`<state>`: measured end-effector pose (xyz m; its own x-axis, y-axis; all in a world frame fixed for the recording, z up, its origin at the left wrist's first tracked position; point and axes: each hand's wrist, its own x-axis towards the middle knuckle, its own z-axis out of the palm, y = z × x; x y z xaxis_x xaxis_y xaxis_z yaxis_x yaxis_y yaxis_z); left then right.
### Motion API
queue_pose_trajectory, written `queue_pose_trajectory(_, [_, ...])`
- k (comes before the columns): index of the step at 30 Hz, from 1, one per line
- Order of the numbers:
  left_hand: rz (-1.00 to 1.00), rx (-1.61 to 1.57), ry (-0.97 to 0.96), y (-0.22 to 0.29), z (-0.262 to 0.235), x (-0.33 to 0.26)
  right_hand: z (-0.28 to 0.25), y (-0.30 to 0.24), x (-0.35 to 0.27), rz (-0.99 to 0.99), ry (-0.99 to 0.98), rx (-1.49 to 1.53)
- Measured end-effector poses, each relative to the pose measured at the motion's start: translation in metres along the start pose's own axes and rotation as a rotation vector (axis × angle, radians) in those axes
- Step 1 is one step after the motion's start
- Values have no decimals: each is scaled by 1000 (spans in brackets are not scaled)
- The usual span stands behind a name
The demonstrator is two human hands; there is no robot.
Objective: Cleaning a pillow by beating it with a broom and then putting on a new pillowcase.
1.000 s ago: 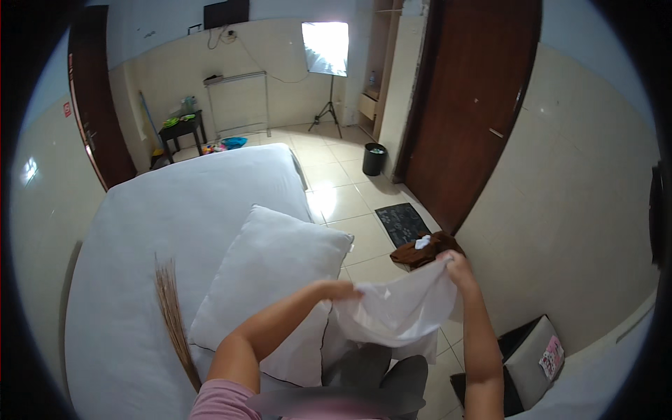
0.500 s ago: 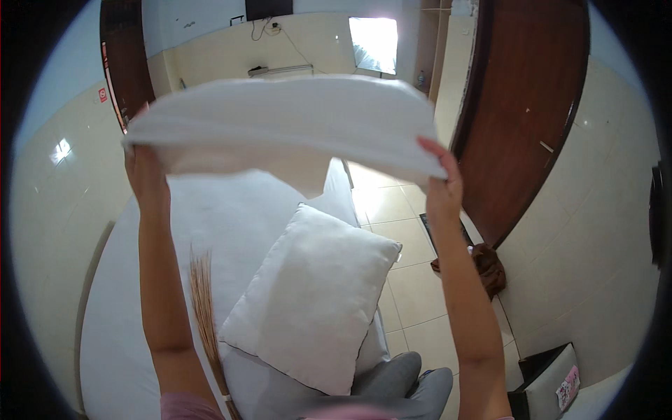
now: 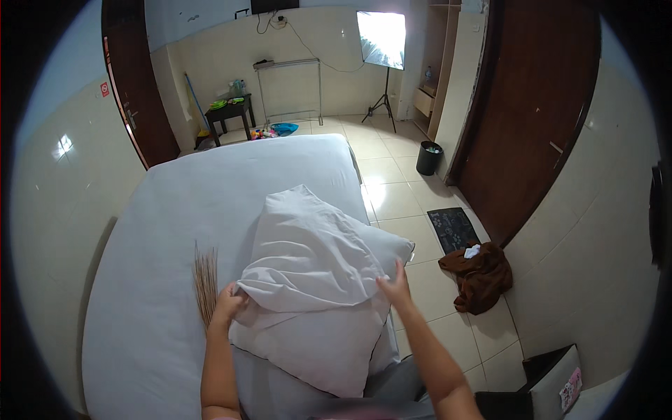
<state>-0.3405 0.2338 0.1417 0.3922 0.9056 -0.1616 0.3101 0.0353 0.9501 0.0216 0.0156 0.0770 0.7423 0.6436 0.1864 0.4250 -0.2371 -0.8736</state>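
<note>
A white pillowcase (image 3: 308, 262) lies rumpled over the upper part of a white pillow (image 3: 315, 343), whose dark-piped lower half is bare. My left hand (image 3: 229, 304) is closed on the pillowcase's near left corner. At the near right corner, my right hand (image 3: 396, 287) pinches the cloth, one finger pointing up beside the pillow's right corner. Both rest on a bed (image 3: 161, 280) with a white sheet. Just beyond my left hand lies a stick broom (image 3: 206, 280), its lower part hidden by my forearm.
Another pillow edge shows under the first. Right of the bed, the tiled floor holds a dark mat (image 3: 451, 227), a brown cloth heap (image 3: 483, 280) and a black bin (image 3: 428, 158). A studio light (image 3: 382, 42) and a small dark table (image 3: 227, 110) stand beyond the foot.
Both hands have come down and closer together. The pillowcase, held spread in the air before, now lies over the pillow. The view of the room's far end is uncovered.
</note>
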Motion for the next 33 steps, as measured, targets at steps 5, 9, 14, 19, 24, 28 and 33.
queue_pose_trajectory(5, [-122, -29, 3, -15, -1, 10, 63, 17, -89, 601, 125, 301])
queue_pose_trajectory(9, [89, -784, 32, 36, -19, 24, 64, -13, -101, 576, 170, 379])
queue_pose_trajectory(14, [85, -814, 53, 84, -21, 61, 9, -43, -38, 363, 152, 494])
queue_pose_trajectory(19, [-23, -830, 114, 77, -27, 75, -108, -109, -20, 32, 62, 280])
queue_pose_trajectory(24, [-73, -621, 145, 47, -4, 62, -205, -172, -54, 6, 31, -65])
queue_pose_trajectory(28, [-28, -352, 162, 7, 12, 75, -284, -222, -88, 50, 33, -192])
queue_pose_trajectory(33, [-22, -104, 251, 3, 14, 65, -361, -225, -86, 73, -66, 182])
